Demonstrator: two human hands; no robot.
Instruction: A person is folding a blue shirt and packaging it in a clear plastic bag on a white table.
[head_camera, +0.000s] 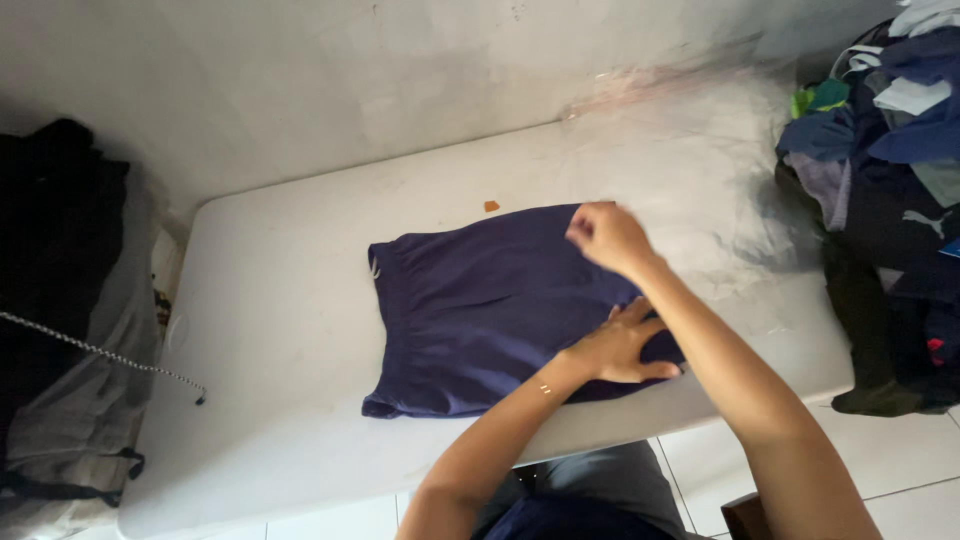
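A pair of navy blue shorts lies flat on a white table, waistband to the left. My left hand rests palm down on the near right part of the shorts, fingers spread. My right hand is at the far right corner of the shorts, fingers curled and pinching the cloth's edge. My two forearms cross above the near edge of the table.
A heap of mixed clothes is piled at the right end of the table. Dark garments and a grey cloth with a cord hang on the left. A small orange scrap lies behind the shorts. A white wall runs behind; tiled floor below.
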